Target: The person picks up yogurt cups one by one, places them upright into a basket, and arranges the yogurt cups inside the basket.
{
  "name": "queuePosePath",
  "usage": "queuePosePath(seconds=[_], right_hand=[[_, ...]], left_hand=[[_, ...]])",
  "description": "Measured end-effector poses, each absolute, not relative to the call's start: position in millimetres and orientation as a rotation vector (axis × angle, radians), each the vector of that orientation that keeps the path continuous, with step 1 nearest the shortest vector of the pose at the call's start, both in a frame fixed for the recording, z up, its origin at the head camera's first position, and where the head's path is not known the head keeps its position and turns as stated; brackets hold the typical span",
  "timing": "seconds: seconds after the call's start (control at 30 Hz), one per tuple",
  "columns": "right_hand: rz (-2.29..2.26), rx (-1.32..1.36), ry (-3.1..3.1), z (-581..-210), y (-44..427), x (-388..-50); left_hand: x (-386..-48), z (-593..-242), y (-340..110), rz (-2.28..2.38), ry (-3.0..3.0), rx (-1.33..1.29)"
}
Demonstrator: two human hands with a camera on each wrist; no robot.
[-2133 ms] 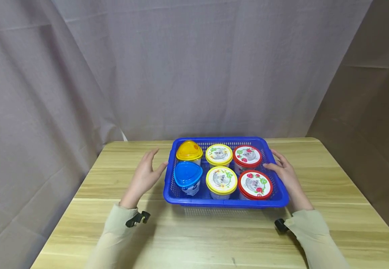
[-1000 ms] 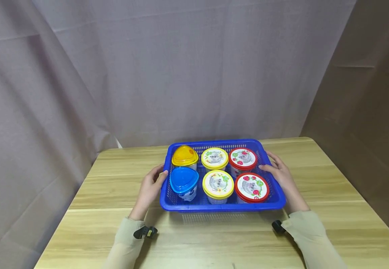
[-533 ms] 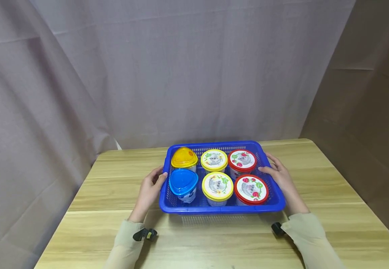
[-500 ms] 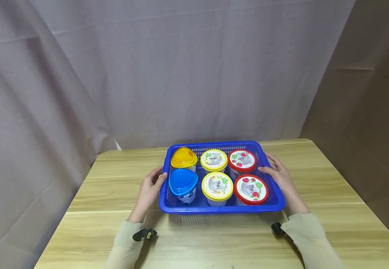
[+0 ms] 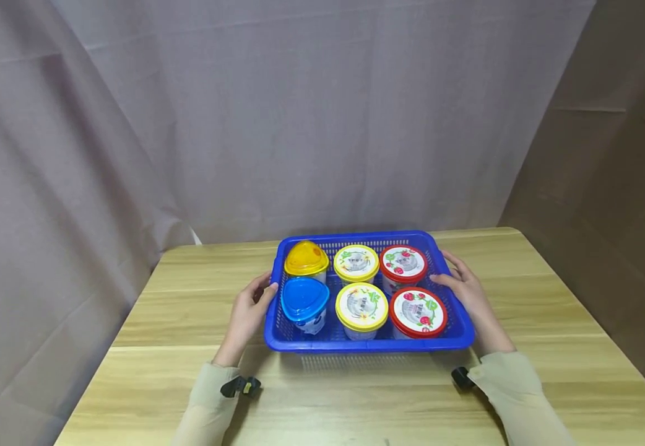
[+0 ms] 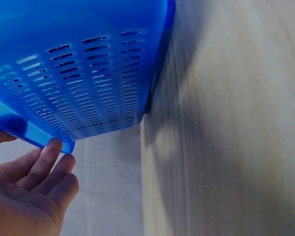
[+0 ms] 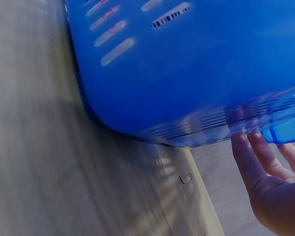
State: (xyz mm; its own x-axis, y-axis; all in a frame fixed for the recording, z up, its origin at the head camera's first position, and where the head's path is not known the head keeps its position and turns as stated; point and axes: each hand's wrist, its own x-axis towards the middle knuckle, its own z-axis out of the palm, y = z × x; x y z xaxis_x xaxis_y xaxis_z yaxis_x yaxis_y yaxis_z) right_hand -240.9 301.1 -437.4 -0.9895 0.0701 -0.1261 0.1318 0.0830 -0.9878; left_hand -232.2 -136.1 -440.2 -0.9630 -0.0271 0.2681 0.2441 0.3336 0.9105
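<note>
A blue plastic basket (image 5: 367,345) with slotted walls stands on the wooden table, holding two rows of lidded tubs. My left hand (image 5: 249,314) grips its left rim, thumb on top and fingers (image 6: 49,155) curled beneath. On the opposite side my right hand (image 5: 474,302) holds the right rim, with its thumb over the edge and fingers (image 7: 246,152) against the outer wall. Inside, a yellow-domed tub (image 5: 306,259) sits behind a blue-lidded one (image 5: 304,298) at left. Two yellow-rimmed tubs (image 5: 362,306) fill the middle, and two red-rimmed tubs (image 5: 418,311) with strawberry prints the right.
The wooden table (image 5: 345,402) extends around the basket on all sides. A grey curtain (image 5: 311,124) hangs behind its back edge, and a brown panel (image 5: 606,186) rises at the right. Each sleeve cuff carries a black strap mount (image 5: 240,387).
Two seconds ago my left hand was beside the basket with fingers spread; it has closed round the left rim. My right hand keeps its hold. In the last half second only the view shifts slightly.
</note>
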Motion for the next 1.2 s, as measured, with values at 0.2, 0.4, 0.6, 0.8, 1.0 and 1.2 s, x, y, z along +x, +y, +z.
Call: queuePosePath(seconds=[0.2, 0.4, 0.6, 0.8, 1.0, 1.2], right_hand=[[-2.079, 0.228, 2.287, -437.9, 302.3, -240.4], [-2.06, 0.214, 2.298, -438.4, 302.9, -241.3], [-2.041, 0.228, 2.313, -439.7, 302.4, -242.0], [-2.013, 0.17, 2.394, -441.2, 304.7, -242.7], [-1.798, 0.048, 2.808, -430.2, 321.3, -239.9], [-1.495, 0.022, 3.212, -412.1, 348.7, -233.3]], left_hand=[[-224.8, -428.6, -130.5, -1.671, -2.384, -0.186], [-208.3, -404.6, -123.8, -1.661, -2.411, -0.176], [-213.1, -412.0, -126.8, -1.686, -2.382, -0.195], [-235.5, -438.7, -137.5, -1.498, -2.417, -0.31], [-241.5, -419.8, -145.5, -1.121, -2.516, -0.412], [-251.5, -391.4, -166.0, -0.856, -2.509, -0.382]])
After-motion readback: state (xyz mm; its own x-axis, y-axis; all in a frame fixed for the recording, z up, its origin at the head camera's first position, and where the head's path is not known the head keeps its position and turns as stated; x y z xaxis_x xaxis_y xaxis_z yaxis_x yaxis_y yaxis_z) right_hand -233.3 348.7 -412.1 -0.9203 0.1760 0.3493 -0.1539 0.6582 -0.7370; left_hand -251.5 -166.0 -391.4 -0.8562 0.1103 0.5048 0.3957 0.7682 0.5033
